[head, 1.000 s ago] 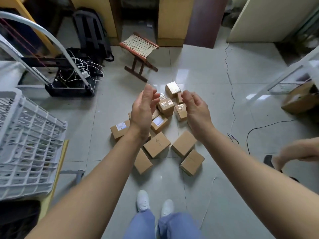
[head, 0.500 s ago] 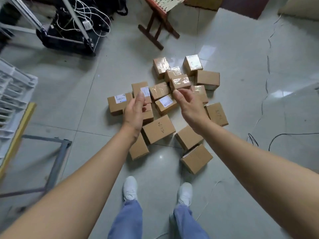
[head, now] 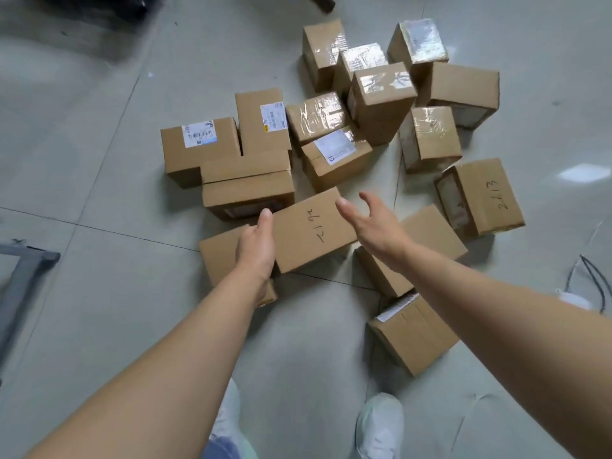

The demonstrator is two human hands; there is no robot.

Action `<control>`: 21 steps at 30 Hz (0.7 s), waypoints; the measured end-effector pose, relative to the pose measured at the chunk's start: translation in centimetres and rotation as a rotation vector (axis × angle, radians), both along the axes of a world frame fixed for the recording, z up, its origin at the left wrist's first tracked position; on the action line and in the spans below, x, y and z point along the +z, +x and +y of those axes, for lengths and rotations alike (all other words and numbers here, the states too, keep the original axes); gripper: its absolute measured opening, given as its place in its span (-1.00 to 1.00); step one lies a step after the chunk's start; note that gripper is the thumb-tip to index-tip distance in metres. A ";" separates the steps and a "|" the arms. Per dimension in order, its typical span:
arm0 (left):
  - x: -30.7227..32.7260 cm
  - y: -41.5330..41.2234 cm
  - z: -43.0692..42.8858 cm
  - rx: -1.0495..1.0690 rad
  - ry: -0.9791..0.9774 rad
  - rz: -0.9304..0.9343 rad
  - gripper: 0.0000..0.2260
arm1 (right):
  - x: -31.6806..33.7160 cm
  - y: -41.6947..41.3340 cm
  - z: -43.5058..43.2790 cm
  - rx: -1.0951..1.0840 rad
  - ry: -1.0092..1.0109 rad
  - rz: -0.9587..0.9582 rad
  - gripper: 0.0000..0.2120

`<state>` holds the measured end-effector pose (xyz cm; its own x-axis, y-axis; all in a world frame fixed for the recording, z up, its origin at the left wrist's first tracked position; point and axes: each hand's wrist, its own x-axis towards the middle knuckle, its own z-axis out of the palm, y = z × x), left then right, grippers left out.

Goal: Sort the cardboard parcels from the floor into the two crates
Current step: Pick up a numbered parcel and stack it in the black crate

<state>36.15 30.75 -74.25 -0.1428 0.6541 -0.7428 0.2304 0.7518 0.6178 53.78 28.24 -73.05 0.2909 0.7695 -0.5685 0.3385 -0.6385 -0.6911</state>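
A pile of cardboard parcels (head: 377, 104) sits on the grey tiled floor (head: 99, 94), right in front of the person's white shoes (head: 381, 422). The two crates are not in sight.

The nearest parcel in the middle is a brown box (head: 314, 230) with black pen marks on its top. It lies a bit tilted, with one end resting on a lower box (head: 220, 256). The left hand (head: 256, 241) is flat against the left side of the brown box, with its thumb straight along the top edge. The right hand (head: 374, 223) is spread wide, fingers apart, above the right end of the same box. It holds nothing, and I cannot tell if it touches the box. So the hands are apart, one on each side of that box.

Behind it are two boxes with white labels (head: 198, 140), side by side and touching. Farther back, several boxes are wrapped in shiny tape (head: 420, 41) and stand packed close together. To the right, a box with numbers (head: 483, 197) written on it lies by itself. Another box (head: 414, 336) lies near the right shoe.

A thin black cable (head: 583, 273) lies at the right edge. A grey metal frame (head: 20, 276) shows at the left edge.
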 end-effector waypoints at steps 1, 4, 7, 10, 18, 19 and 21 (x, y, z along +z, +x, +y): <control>-1.9 0.1 -0.1 0.019 -0.024 0.007 -0.65 | -1.8 0.2 0.0 0.002 -0.018 0.006 -0.30; -6.3 0.3 -0.1 0.081 -0.081 0.013 -0.64 | -6.4 0.7 0.5 -0.012 -0.057 -0.011 -0.27; -9.6 0.5 0.3 0.116 -0.130 -0.021 -0.75 | -9.8 1.0 1.3 -0.048 -0.106 0.014 -0.23; -12.1 0.8 1.0 0.150 -0.176 -0.081 -0.74 | -12.5 1.3 2.1 -0.055 -0.178 0.062 -0.29; -10.0 1.0 1.4 0.157 -0.181 -0.088 -0.74 | -11.3 0.0 2.1 -0.183 -0.199 0.051 -0.26; -8.5 1.0 1.4 0.145 -0.177 -0.089 -0.74 | -9.9 -0.2 2.0 -0.202 -0.198 0.025 -0.24; -5.1 0.9 1.6 0.131 -0.170 -0.104 -0.76 | -6.5 -0.2 1.9 -0.236 -0.183 -0.028 -0.20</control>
